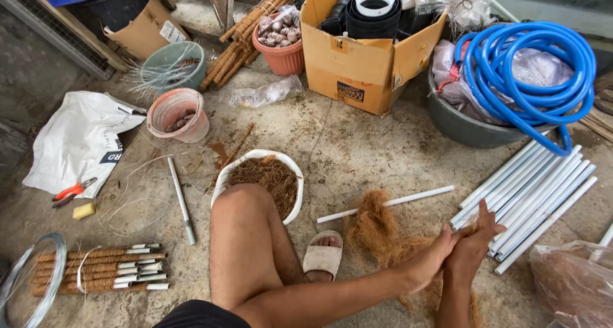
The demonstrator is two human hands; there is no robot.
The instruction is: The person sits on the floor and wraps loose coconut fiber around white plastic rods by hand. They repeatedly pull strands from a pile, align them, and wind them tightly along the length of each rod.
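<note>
I see a tuft of brown coconut fibre [378,229] on the concrete floor [357,143], near and right of centre, trailing toward my hands. My left hand [433,256] and right hand [474,246] press palm to palm, grip together on strands of that fibre. A white pipe [386,203] lies just beyond the tuft. A white bowl of fibre [265,175] sits left, past my knee. White pipes [530,194] lie right, finished fibre-wrapped poles [102,267] far left.
</note>
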